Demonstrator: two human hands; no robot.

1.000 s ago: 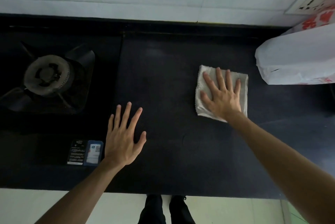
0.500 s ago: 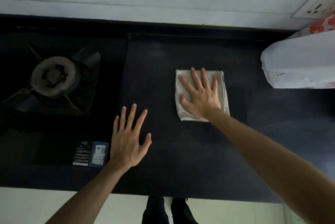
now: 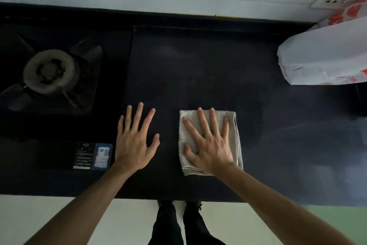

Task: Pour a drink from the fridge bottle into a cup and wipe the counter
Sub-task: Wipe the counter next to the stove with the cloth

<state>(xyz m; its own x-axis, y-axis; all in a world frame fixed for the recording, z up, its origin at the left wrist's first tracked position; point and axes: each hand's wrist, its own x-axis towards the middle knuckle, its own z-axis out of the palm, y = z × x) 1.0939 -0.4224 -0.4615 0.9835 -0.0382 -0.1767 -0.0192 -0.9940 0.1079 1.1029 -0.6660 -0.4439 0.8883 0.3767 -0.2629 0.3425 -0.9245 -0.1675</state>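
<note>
Your right hand (image 3: 208, 143) lies flat and spread, palm down, on the folded cloth (image 3: 236, 137), pinning it to the dark counter (image 3: 198, 70); no fingers are curled around it, so it is pressed rather than gripped. The cloth sits directly under that palm, its edges showing past the fingertips and beyond the little-finger side. Your left hand (image 3: 135, 141) is also open and empty, fingers fanned, just beside the right on its thumb side; whether it rests on the counter or hangs just over it cannot be told. Beyond the left hand's outer side are the gas burner (image 3: 49, 72) and a small label card (image 3: 102, 156) close to the wrist. Well away on the right hand's outer side sits a white plastic bag (image 3: 321, 54). No bottle or cup is in view, so the pour cannot be checked; judged step: wiping. Handling note: the cloth looks soft, light and limp, a textured weave folded into several layers. Expect it to bunch or unfold if pushed from one edge, and to slide readily on the smooth counter under light pressure. Best hold is a flat palm over the middle with fingers spread toward the corners, as now. To lift it, pinch the folded edge at the heel of the hand so the layers stay together.
</note>
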